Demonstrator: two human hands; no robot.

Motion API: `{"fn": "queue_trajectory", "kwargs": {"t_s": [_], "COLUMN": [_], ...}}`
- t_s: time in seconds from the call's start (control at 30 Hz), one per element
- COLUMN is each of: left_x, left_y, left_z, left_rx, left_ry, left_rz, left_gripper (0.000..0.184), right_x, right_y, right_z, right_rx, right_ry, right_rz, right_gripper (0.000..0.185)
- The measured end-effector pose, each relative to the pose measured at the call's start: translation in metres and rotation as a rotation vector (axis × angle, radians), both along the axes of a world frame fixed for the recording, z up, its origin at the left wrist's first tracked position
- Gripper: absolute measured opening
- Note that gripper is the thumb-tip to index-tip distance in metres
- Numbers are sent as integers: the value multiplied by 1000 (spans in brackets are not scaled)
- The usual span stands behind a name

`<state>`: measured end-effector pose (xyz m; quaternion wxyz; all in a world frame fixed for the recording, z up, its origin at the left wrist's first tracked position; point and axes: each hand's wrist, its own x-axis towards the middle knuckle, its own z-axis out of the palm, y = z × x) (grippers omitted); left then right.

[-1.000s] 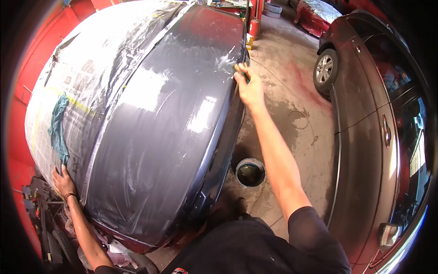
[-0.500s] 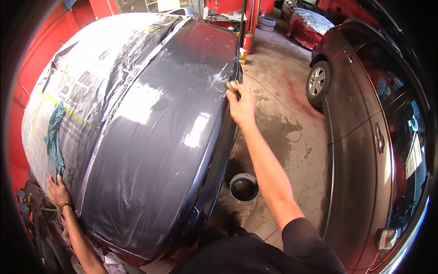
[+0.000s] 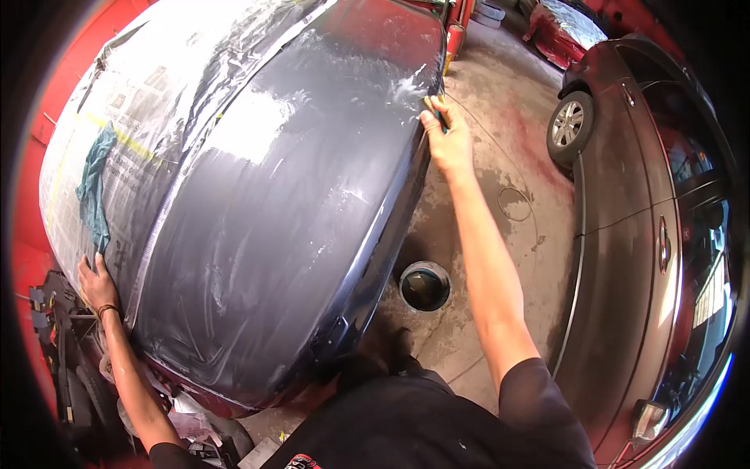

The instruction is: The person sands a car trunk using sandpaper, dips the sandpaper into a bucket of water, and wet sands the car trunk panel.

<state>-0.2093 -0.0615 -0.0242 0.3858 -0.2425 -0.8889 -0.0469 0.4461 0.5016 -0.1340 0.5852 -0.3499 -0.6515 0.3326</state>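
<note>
My right hand (image 3: 451, 144) is closed round a small yellow-and-green pad (image 3: 428, 103), mostly hidden by the fingers, at the edge of a dark grey car panel (image 3: 258, 234). Whitish wet smears (image 3: 408, 90) lie on the panel just beside the pad. On the far left, my left hand (image 3: 98, 283) rests with fingers spread on newspaper masking (image 3: 129, 168) that covers the adjoining part of the car. Its fingertips meet the lower end of a crumpled teal cloth (image 3: 95, 187) lying on that paper.
A bucket (image 3: 424, 286) of dark liquid stands on the stained floor beside the panel. A dark car (image 3: 617, 258) is parked along the right. A thin hose (image 3: 516, 205) loops on the floor. Car parts (image 3: 66, 352) lean at lower left, and a red cylinder (image 3: 455, 39) stands behind.
The view has shifted, so the panel and bucket appear moved. My right hand still grips the pad near the panel edge, and my left hand stays on the paper by the cloth.
</note>
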Motion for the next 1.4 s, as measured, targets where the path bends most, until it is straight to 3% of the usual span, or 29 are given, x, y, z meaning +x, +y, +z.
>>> {"fn": "queue_trajectory", "kwargs": {"t_s": [0.03,0.13,0.23,0.33,0.47,0.6,0.63,0.67,0.73,0.77,0.8,0.83,0.87,0.9,0.93,1.0,1.07,1.17,1.2,1.27,1.33,1.4], "left_x": [-1,0,2,11,19,21,-16,-22,53,56,54,35,73,84,89,90,88,88,87,85,78,73], "left_y": [-1,-3,-2,2,4,7,-7,-31,4,9,14,27,39,39,41,39,39,39,38,42,42,42], "left_z": [-3,-2,5,12,14,15,4,3,22,21,16,-6,7,19,15,8,9,13,12,12,15,13], "left_rx": [5,27,17,-5,27,31,-59,-448,-605,-572,-540,-51,93,111,136,153,169,175,173,163,120,113], "left_ry": [4,-14,-61,-89,-102,-83,18,242,298,289,281,106,-73,-110,-173,-117,-111,-142,-139,-155,-191,-185], "left_rz": [-10,-26,16,92,84,84,78,22,232,195,157,110,92,119,115,96,82,56,86,111,138,136], "left_gripper": [69,73,77,80,81,81,59,38,32,33,40,70,85,87,88,89,90,94,94,94,98,98], "right_x": [-1,3,13,28,14,10,10,9,11,8,11,17,31,28,31,26,19,10,9,11,9,7], "right_y": [-4,-153,-271,-232,-122,-202,-246,-291,-343,-344,-332,-317,-298,-267,-244,-254,-295,-384,-408,-401,-373,-338], "right_z": [-4,6,-1,-2,-1,1,-1,3,1,-5,1,0,0,-3,-18,-4,-3,-13,-10,-6,1,1], "right_rx": [20,115,180,384,-59,90,179,203,260,204,292,304,253,106,-174,-190,70,272,223,308,227,-164], "right_ry": [-7,-93,-113,-296,65,-118,-168,-244,-269,-169,-209,-204,-316,-323,-86,-64,-296,-307,-295,-339,-401,-109], "right_rz": [-5,-63,121,172,91,56,112,213,306,289,280,233,147,113,171,177,78,211,272,250,55,74], "right_gripper": [31,33,47,45,38,45,50,56,49,41,37,39,39,39,42,45,43,43,44,45,46,43]}}
